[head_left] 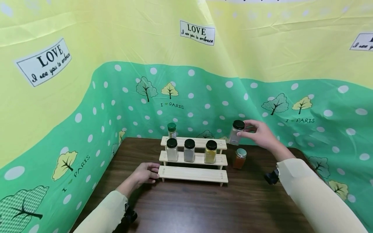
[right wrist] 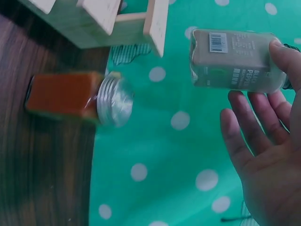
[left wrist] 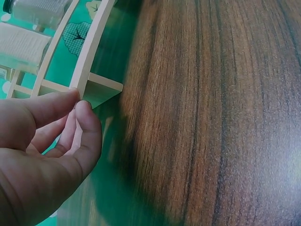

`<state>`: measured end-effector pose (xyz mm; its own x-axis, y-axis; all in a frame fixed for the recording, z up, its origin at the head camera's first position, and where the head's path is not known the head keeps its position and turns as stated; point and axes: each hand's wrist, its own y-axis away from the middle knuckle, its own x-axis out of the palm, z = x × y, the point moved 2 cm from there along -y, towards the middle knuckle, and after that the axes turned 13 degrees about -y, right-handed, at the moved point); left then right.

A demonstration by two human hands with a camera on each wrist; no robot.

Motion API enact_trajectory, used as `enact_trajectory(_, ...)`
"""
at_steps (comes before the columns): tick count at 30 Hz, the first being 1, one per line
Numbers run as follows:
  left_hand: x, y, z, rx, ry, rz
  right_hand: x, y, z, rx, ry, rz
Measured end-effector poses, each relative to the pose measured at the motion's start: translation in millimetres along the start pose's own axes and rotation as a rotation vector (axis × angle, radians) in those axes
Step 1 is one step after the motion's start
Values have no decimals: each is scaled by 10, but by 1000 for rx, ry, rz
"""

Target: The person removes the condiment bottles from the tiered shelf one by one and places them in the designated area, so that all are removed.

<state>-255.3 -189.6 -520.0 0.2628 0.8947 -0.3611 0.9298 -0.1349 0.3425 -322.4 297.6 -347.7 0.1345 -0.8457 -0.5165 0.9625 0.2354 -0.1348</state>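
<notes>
My right hand [head_left: 257, 133] holds a black-lidded pepper jar [head_left: 235, 134] in the air off the right end of the rack's top tier. The right wrist view shows the jar's label [right wrist: 242, 70], which reads black pepper, with the thumb on one side and fingertips on the other. With thumb and forefinger, my left hand [head_left: 144, 173] pinches the left end of the lowest shelf of a three-tier wooden rack [head_left: 192, 174]; the left wrist view shows this hand [left wrist: 56, 136] at the shelf's corner. On the table, an orange-red spice jar [head_left: 239, 159] with a silver lid stands right of the rack.
Three black-lidded jars, one white [head_left: 172, 150], one grey [head_left: 189, 151] and one yellow [head_left: 210, 152], stand on the middle tier. A green-capped jar [head_left: 172, 130] stands on the top tier at left. A patterned green and yellow cloth [head_left: 204, 94] hangs behind the dark wooden table [head_left: 204, 207].
</notes>
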Motion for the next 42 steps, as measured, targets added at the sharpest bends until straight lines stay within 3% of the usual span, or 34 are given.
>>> enact_trajectory(12,-27,13,11,17,9,14,-336,288,-288,9,92,-83)
enact_trajectory(21,-20,2,-2,17,9,13,-468,452,-640,47,55,-99)
enact_trajectory(42,20,-12,26,15,18,1,-235,584,-1314,88,93,-21)
